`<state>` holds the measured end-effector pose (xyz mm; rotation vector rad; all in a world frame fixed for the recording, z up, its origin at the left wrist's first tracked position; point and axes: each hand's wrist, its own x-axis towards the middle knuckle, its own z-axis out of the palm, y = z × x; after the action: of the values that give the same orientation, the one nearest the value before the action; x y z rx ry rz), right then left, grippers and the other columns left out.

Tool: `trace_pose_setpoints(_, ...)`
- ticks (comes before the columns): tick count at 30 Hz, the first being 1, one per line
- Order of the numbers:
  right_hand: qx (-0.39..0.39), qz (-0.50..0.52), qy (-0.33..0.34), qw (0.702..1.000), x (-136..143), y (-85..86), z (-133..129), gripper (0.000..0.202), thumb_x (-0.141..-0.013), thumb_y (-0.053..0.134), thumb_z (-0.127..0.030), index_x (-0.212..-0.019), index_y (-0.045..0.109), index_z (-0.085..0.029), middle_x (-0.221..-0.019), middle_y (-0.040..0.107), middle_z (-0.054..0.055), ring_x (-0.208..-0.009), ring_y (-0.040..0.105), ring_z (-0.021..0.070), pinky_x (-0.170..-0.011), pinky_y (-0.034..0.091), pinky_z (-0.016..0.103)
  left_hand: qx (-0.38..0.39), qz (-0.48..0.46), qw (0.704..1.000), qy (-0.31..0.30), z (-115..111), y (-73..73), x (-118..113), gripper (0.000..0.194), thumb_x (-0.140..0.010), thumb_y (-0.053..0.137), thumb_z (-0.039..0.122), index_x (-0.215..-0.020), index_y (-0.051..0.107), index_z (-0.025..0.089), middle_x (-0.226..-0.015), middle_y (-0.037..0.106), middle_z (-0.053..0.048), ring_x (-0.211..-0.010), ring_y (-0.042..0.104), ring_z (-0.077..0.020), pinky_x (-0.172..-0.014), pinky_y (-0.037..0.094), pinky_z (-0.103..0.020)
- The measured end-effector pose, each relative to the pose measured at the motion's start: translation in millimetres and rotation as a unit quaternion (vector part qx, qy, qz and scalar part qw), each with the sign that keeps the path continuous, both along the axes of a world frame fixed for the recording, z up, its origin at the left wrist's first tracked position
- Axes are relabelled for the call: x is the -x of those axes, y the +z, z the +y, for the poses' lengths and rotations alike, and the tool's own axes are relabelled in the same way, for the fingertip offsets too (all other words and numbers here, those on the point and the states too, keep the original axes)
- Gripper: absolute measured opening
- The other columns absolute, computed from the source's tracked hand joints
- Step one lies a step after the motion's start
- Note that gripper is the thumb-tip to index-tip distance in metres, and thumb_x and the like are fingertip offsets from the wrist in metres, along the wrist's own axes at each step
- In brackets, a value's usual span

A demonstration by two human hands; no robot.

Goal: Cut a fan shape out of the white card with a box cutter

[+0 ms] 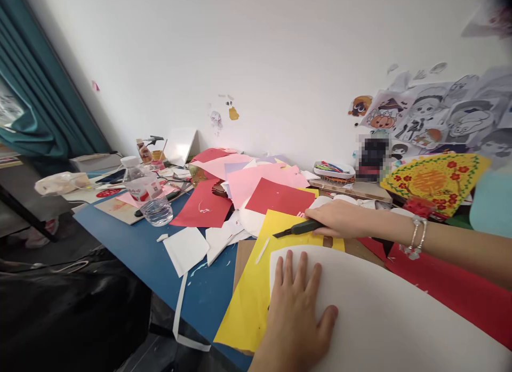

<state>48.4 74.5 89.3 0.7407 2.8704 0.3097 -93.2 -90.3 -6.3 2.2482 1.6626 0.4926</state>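
My left hand (296, 302) lies flat with fingers spread on a large white sheet (380, 302) with a curved upper edge. Under that sheet is yellow paper (244, 308), which rests partly on brown cardboard (243, 255). In my right hand (340, 217) is a dark utility knife (302, 228), its blade pointing left above the yellow paper, past the white sheet's curved edge. Whether the blade touches the paper I cannot tell. A thin white paper strip (262, 251) lies on the yellow paper, left of the white sheet.
Red paper (452, 286) extends to the right. Pink sheets (264, 183), red sheets (204, 207) and white scraps (186, 250) cover the blue table (132, 244). A clear plastic bottle (154, 201) stands at left. A yellow fan-shaped decoration (436, 183) leans by the wall.
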Motion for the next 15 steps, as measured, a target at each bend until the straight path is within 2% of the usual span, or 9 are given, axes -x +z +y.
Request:
trace_pose_setpoints(4, -0.048, -0.028, 0.02, 0.998, 8.2, -3.6, 7.4, 0.017, -0.084, 0.048, -0.02, -0.101, 0.051, -0.017, -0.075, 0.063, 0.006, -0.065, 0.056, 0.0204, -0.052, 0.023, 0.028, 0.005, -0.01, 1.0, -0.004, -0.6, 0.3, 0.2, 0.066, -0.088, 0.025, 0.063, -0.145, 0.024, 0.029, -0.154, 0.006, -0.002, -0.14, -0.005, -0.0342, -0.113, 0.0, -0.059)
trace_pose_setpoints(6, -0.019, -0.021, 0.005, 1.0, 13.4, -3.1, 5.1, 0.019, -0.087, 0.046, -0.026, -0.104, 0.051, -0.017, -0.077, 0.063, 0.006, -0.065, 0.056, 0.0202, -0.052, 0.024, 0.028, 0.003, -0.011, 1.0, 0.003, -0.9, 0.4, -0.1, 0.066, -0.088, 0.025, 0.063, -0.145, 0.025, 0.029, -0.154, 0.007, -0.001, -0.139, -0.005, -0.0355, -0.112, -0.002, -0.061)
trace_pose_setpoints(9, 0.028, 0.002, 0.011, 1.0, 19.9, -1.4, -0.5, 0.031, -0.095, 0.037, -0.039, -0.111, 0.052, -0.018, -0.091, 0.065, 0.008, -0.077, 0.059, 0.0215, -0.053, 0.027, 0.028, 0.001, -0.01, 1.0, 0.011, -0.8, 0.6, -0.7, 0.066, -0.087, 0.028, 0.063, -0.145, 0.027, 0.03, -0.154, 0.011, -0.001, -0.139, -0.006, -0.0385, -0.11, -0.004, -0.064)
trace_pose_setpoints(12, 0.022, -0.001, 0.057, 0.998, 22.8, 0.0, -2.3, 0.031, -0.096, 0.037, -0.035, -0.117, 0.051, -0.018, -0.1, 0.063, 0.008, -0.082, 0.059, 0.0213, -0.053, 0.027, 0.028, 0.004, -0.008, 1.0, 0.011, 0.0, 0.8, -1.0, 0.066, -0.086, 0.032, 0.062, -0.144, 0.028, 0.03, -0.154, 0.013, -0.002, -0.138, -0.005, -0.0407, -0.11, -0.001, -0.065)
trace_pose_setpoints(15, -0.002, -0.025, 0.11, 0.994, 22.5, 0.5, -0.4, 0.028, -0.094, 0.041, -0.032, -0.116, 0.051, -0.016, -0.096, 0.063, 0.008, -0.072, 0.058, 0.0189, -0.049, 0.023, 0.029, 0.005, -0.006, 1.0, 0.01, 1.0, 0.5, -1.0, 0.067, -0.086, 0.035, 0.061, -0.144, 0.028, 0.029, -0.154, 0.014, -0.002, -0.138, -0.005, -0.042, -0.11, 0.001, -0.066)
